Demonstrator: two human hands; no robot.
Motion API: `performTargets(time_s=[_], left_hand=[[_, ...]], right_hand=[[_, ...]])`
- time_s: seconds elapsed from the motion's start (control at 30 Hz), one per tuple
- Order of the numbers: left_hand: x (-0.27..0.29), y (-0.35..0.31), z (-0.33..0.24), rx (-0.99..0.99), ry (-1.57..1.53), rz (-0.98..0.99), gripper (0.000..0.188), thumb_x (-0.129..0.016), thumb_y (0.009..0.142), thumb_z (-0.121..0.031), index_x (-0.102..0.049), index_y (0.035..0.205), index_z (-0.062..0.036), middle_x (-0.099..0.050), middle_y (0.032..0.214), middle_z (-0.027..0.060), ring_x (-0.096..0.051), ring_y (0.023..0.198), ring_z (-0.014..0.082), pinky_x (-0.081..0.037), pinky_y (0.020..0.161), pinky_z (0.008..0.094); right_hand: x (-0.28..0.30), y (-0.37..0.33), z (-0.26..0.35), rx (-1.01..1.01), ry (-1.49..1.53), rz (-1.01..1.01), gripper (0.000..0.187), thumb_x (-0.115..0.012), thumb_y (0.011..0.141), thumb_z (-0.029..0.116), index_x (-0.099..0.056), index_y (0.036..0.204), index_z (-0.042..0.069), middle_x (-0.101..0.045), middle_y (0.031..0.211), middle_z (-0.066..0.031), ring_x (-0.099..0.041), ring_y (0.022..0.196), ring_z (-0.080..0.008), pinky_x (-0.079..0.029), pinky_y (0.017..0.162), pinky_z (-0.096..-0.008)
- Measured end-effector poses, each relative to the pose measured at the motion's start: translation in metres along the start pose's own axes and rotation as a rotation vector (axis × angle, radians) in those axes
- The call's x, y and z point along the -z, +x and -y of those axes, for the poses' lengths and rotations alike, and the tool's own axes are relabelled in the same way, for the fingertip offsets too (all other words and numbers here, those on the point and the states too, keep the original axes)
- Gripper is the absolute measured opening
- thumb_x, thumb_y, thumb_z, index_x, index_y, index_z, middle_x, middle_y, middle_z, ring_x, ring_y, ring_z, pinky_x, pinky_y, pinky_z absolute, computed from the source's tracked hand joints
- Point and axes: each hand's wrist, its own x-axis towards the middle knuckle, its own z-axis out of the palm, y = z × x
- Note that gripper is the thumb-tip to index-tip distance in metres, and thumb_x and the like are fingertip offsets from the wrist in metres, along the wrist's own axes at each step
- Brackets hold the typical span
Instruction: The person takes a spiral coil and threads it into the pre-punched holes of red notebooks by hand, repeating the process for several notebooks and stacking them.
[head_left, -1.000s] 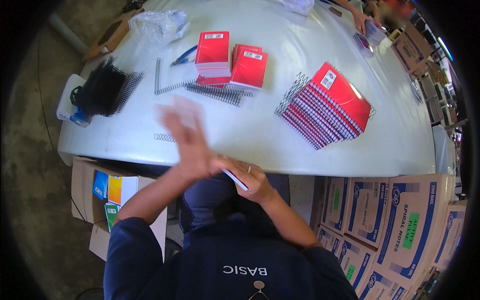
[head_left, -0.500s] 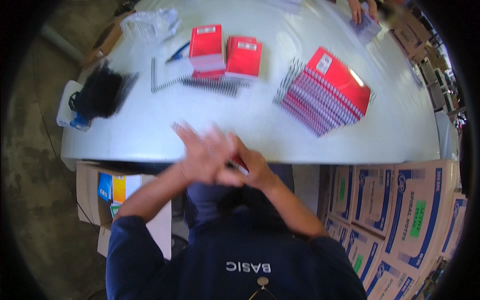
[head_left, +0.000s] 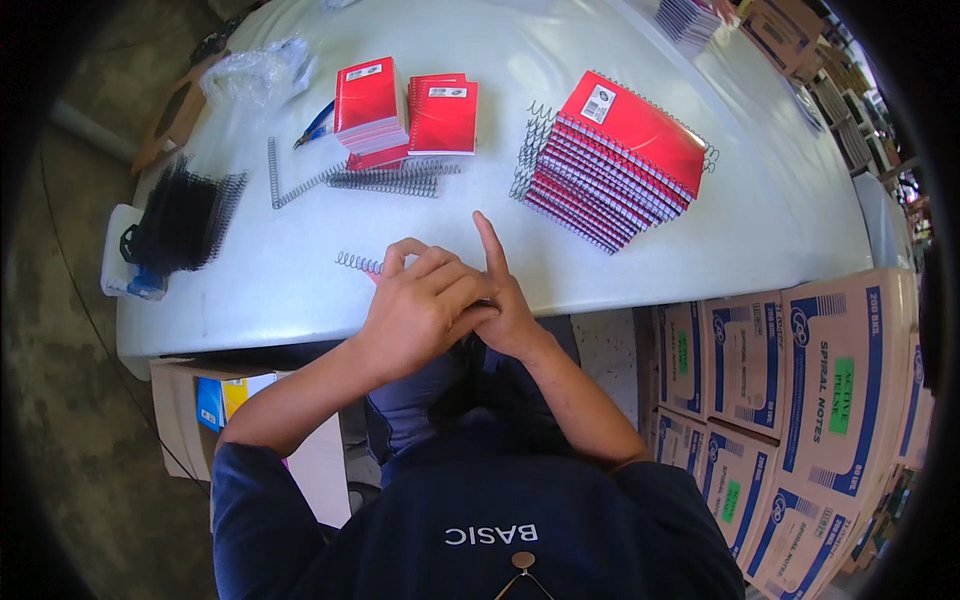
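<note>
Notebooks (head_left: 645,138) at one o'clock have glossy covers. Plastic wrap (head_left: 262,78) toward eleven is crinkled; cartons (head_left: 805,410) at four, matt cardboard.

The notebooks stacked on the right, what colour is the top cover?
The top cover is red, with a white label; the head view shows it best.

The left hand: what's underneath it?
A wire spiral coil shows past the left hand, with a sliver of red beside it. What that red belongs to, and anything else beneath the hand, is covered.
</note>
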Motion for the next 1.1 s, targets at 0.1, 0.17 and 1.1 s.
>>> performTargets(time_s=[0.1,0.17,1.1], left_hand=[[0.007,0.006,0.004,0.038,-0.035,0.106,0.022,-0.073,0.069,-0.015,-0.066,0.090,-0.0123,-0.065,0.089,-0.0011,-0.058,0.088,0.0160,-0.033,0.086,0.0371],[0.009,0.009,0.008,-0.007,-0.029,0.111,0.019,-0.073,0.069,-0.012,-0.066,0.086,-0.0113,-0.064,0.084,0.0007,-0.058,0.085,0.0173,-0.034,0.085,0.0367],[-0.044,0.170,-0.002,0.114,-0.256,-0.542,0.035,-0.069,0.082,-0.028,-0.064,0.106,-0.0023,-0.063,0.107,0.0154,-0.059,0.097,0.0256,-0.046,0.083,0.0353]], right_hand=[[0.002,0.001,0.002,-0.020,0.013,-0.001,0.088,-0.062,0.083,0.010,-0.001,0.146,0.007,-0.067,0.092,-0.0152,-0.066,0.089,-0.0259,-0.048,0.081,-0.0322],[0.003,0.000,0.007,-0.032,0.020,-0.006,0.087,-0.061,0.083,0.008,-0.002,0.147,0.007,-0.066,0.091,-0.0163,-0.066,0.089,-0.0265,-0.048,0.082,-0.0322],[0.117,0.047,0.070,0.412,-0.207,-1.083,0.042,-0.045,0.097,0.025,-0.048,0.127,-0.005,-0.050,0.131,-0.0211,-0.050,0.119,-0.0290,-0.041,0.096,-0.0353]])
